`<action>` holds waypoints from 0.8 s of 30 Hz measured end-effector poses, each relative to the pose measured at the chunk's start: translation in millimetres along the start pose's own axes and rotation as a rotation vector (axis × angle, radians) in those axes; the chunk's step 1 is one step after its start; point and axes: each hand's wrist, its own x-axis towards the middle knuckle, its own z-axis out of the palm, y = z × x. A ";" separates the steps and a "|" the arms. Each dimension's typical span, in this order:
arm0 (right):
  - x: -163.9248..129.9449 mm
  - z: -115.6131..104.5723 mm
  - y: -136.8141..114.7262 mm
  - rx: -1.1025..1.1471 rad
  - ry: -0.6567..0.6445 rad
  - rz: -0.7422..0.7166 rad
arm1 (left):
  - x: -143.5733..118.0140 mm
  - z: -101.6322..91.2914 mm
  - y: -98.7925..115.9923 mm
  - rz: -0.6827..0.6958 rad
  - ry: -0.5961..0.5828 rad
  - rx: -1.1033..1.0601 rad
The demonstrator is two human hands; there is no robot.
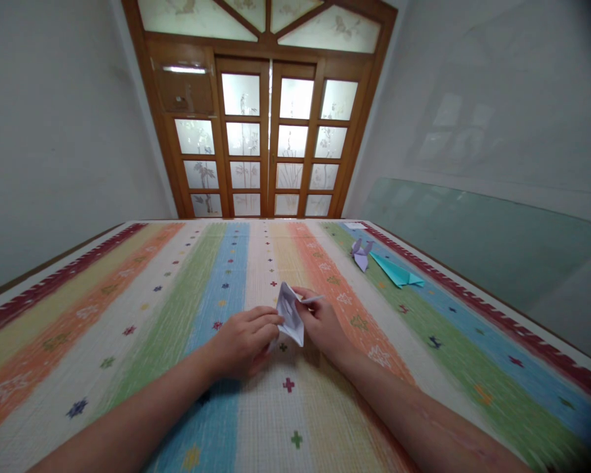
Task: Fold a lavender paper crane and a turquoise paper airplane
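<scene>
A small folded sheet of white paper [291, 316] is held up between my two hands over the middle of the striped bed cover. Its folds stand partly open toward me, with a pointed tip at the top and another at the lower right. My left hand [250, 338] pinches the paper's left edge, fingers curled and closed. On the other side my right hand [321, 322] grips the right edge between thumb and fingers, and a thin white flap sticks out past the thumb. Some fingertips are hidden behind the paper.
Toward the far right lie a purple origami figure [361, 255] and a turquoise folded paper plane [398, 270]. A small white piece of paper [355, 225] rests near the far edge. The striped cover [142, 368] spreads below, with walls both sides and a wooden glazed door [268, 138] beyond.
</scene>
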 end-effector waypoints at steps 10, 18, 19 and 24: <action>-4.1 9.2 -3.0 0.441 -0.179 0.348 | -4.1 14.5 -3.7 -0.342 0.322 -0.129; -2.1 5.3 -1.8 0.557 -0.186 0.354 | -0.7 10.2 -5.4 -0.634 0.418 -0.413; -1.6 4.8 -2.2 0.572 -0.171 0.344 | -1.1 10.4 -6.5 -0.668 0.435 -0.452; -1.9 5.3 -2.1 0.634 -0.222 0.320 | -6.0 10.4 -9.7 -0.511 0.434 -0.272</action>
